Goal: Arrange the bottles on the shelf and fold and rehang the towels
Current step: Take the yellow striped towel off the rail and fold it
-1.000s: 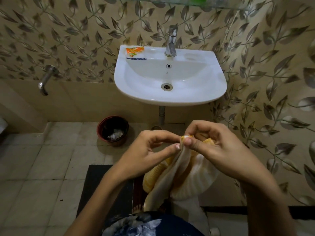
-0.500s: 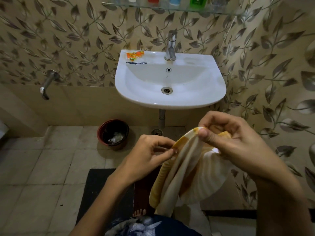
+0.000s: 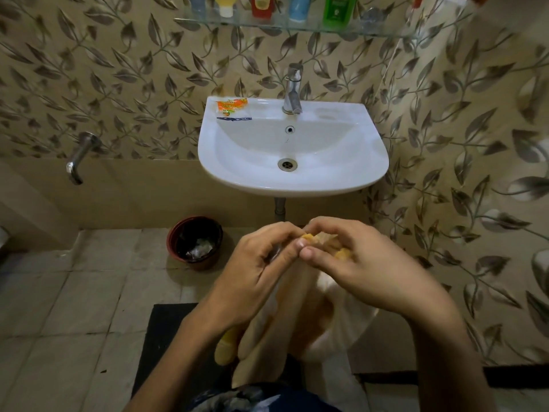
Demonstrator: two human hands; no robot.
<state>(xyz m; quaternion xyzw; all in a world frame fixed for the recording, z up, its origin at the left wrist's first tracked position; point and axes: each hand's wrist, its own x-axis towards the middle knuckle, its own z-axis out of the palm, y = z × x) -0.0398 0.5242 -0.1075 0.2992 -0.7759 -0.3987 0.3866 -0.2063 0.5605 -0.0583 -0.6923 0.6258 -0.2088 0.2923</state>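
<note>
A cream and orange towel [image 3: 309, 328] hangs in loose folds below both hands, in front of the sink. My left hand [image 3: 258, 266] pinches its top edge between thumb and fingers. My right hand [image 3: 359, 260] grips the same edge right beside it, fingertips of both hands nearly touching. Along the top of the view runs a glass shelf [image 3: 297, 26] carrying several bottles, among them a yellow bottle [image 3: 225, 4], a red bottle [image 3: 261, 5], a blue bottle [image 3: 298, 7] and a green bottle [image 3: 337, 8]; their tops are cut off.
A white wall sink [image 3: 294, 179] with a chrome tap [image 3: 292, 87] and an orange packet [image 3: 230, 107] on its rim. A red bin [image 3: 194, 242] stands on the tiled floor at left, a wall spout [image 3: 78, 157] farther left. A black mat [image 3: 166, 337] lies underfoot.
My hands came together again at the towel's top edge after spreading apart. The view tilted up, bringing the shelf and its bottles into sight.
</note>
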